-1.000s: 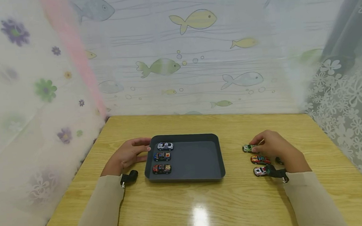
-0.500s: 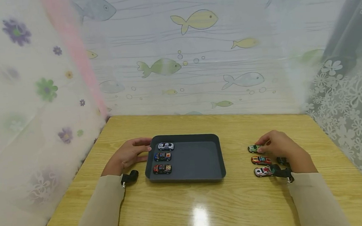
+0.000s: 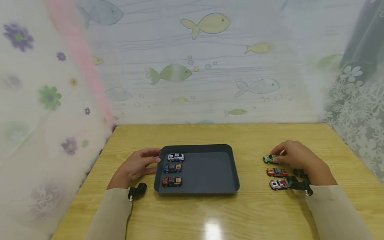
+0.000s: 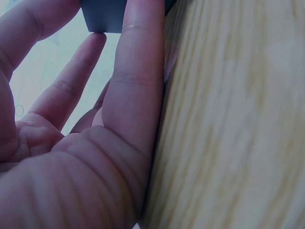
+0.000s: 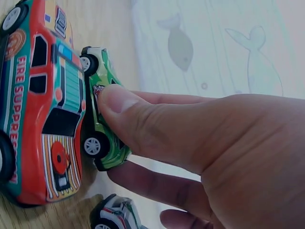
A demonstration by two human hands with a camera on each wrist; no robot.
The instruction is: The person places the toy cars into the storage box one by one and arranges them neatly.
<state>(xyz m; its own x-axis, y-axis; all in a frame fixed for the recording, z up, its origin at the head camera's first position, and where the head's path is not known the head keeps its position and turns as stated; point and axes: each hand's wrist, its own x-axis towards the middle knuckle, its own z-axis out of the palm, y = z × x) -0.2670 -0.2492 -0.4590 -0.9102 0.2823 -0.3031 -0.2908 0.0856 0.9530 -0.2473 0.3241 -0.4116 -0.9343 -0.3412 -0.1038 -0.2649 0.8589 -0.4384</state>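
My right hand (image 3: pixel 296 157) pinches a green and white toy car (image 3: pixel 269 159) at the table's right side, thumb on its near flank in the right wrist view. Close beside it is a red and yellow toy car (image 3: pixel 277 172); in front of that sits a white and red toy car (image 3: pixel 279 184). My left hand (image 3: pixel 138 166) touches the left end of a dark grey tray (image 3: pixel 210 188) with extended fingers. Inside the tray, along its left side, stand a white toy car (image 3: pixel 176 157), a blue one (image 3: pixel 172 168) and a red and black one (image 3: pixel 171 181).
A dark toy car (image 3: pixel 298 172) is partly hidden by my right wrist. The wooden table (image 3: pixel 186 224) ends at a fish-print curtain (image 3: pixel 177 98) behind, with patterned cloth on both sides.
My right hand, with the green car in its fingers, has shifted slightly right, more in line with the red car. The left hand and the tray stay put.
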